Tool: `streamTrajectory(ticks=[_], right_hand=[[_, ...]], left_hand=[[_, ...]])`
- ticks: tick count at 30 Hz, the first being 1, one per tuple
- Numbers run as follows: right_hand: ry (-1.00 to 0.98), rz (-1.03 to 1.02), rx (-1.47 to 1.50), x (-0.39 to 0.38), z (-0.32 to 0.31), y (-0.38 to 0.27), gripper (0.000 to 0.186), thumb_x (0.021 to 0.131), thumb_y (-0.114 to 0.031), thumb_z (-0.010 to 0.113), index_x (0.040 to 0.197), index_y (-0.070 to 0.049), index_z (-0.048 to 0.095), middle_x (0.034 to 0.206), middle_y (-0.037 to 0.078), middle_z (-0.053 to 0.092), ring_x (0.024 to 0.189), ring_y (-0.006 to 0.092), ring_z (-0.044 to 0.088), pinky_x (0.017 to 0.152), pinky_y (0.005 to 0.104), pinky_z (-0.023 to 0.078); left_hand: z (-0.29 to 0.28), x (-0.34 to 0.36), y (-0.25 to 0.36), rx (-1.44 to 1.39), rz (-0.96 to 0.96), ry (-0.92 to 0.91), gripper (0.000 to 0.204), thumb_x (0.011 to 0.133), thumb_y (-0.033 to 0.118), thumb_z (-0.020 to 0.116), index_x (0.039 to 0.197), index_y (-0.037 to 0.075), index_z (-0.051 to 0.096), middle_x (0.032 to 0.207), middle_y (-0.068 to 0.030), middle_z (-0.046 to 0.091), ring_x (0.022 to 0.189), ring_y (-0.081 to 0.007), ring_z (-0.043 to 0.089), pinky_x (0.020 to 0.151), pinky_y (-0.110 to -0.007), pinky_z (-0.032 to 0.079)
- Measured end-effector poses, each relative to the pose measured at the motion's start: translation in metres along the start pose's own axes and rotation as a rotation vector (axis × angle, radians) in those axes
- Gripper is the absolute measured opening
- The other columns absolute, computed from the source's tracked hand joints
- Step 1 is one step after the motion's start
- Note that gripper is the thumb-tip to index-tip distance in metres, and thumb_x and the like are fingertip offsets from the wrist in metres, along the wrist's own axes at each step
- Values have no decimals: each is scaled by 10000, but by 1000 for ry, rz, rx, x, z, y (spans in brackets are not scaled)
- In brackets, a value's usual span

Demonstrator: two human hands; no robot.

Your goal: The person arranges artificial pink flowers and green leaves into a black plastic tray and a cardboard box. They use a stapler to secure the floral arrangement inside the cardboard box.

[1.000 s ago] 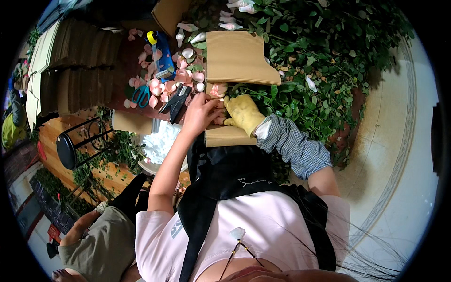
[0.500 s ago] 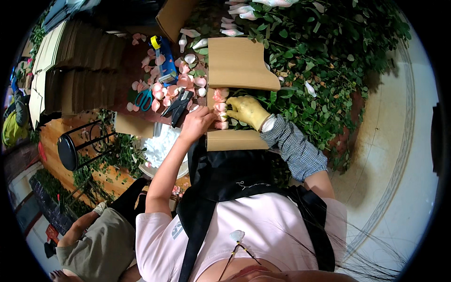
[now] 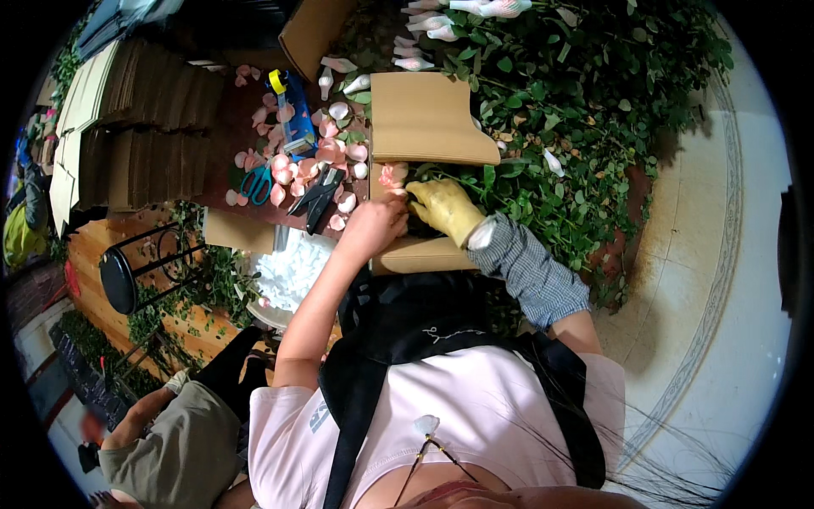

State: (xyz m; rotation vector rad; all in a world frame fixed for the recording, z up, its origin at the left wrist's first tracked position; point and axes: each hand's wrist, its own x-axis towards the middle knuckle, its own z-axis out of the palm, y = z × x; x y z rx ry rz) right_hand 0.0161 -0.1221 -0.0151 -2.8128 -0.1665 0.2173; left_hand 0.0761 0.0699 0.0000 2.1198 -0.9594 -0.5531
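Observation:
Pink roses (image 3: 392, 175) lie in a row on a sheet of corrugated cardboard (image 3: 432, 119), whose far part is folded over their stems' far side and whose near flap (image 3: 424, 257) lies by my apron. My bare left hand (image 3: 379, 224) is closed over the nearer rose heads, fingers bent and pressed together, covering most of them. Facing it from the right, my right hand (image 3: 447, 209) in a yellow glove has its fingers curled in at the stems just behind the heads. Its fingertips nearly meet my left fingers, and what they pinch is hidden.
Left of the cardboard are loose petals (image 3: 331, 151), a black stapler (image 3: 319, 199), teal scissors (image 3: 257, 183) and a blue tape dispenser (image 3: 294, 114). Cardboard stacks (image 3: 157, 127) stand farther left. Leafy stems (image 3: 560, 127) cover the right side. A seated person (image 3: 182, 437) is lower left.
My left hand has shifted right, over the nearer rose heads that showed before. My right hand's fingers have come in closer to it. The whole view has shifted slightly.

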Motion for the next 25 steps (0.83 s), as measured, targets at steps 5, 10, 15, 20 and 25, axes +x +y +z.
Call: streamTrajectory(ticks=[5, 10, 15, 20, 25], right_hand=[[-38, 117, -116, 6, -4, 4, 232, 918, -278, 638, 1052, -90, 619, 790, 131, 702, 763, 337, 694, 696, 463, 545], [-229, 191, -114, 18, -2, 3, 203, 920, -284, 615, 959, -88, 644, 857, 123, 720, 819, 318, 703, 722, 460, 552], [-181, 193, -89, 12, -7, -7, 188, 906, -269, 616, 902, -83, 639, 831, 114, 715, 805, 324, 699, 719, 466, 547], [164, 76, 182, -2, -40, -13, 175, 908, -217, 617, 1048, -127, 673, 856, 128, 716, 817, 364, 687, 724, 482, 539], [7, 174, 135, 9, -19, 1, 359, 889, -205, 675, 1234, -109, 648, 948, 170, 715, 898, 367, 681, 829, 478, 538]], left_hand=[[14, -9, -18, 70, 9, -37, 232, 871, 175, 698, 1044, 26, 738, 1056, -161, 721, 944, -331, 695, 802, -401, 563], [9, -4, -23, -377, -228, 235, 229, 821, 134, 751, 1015, 16, 720, 856, -144, 706, 803, -311, 683, 733, -390, 539], [49, 18, -68, -51, -203, 413, 511, 733, 378, 860, 1111, 72, 705, 1246, -249, 533, 1175, -410, 489, 1014, -472, 405], [71, 19, -70, -173, -250, 442, 460, 776, 339, 838, 1121, 59, 719, 1316, -255, 478, 1228, -408, 464, 1046, -474, 388], [66, 17, -66, -120, -262, 390, 443, 782, 335, 833, 1125, 77, 724, 1418, -258, 437, 1308, -404, 426, 1090, -498, 365]])
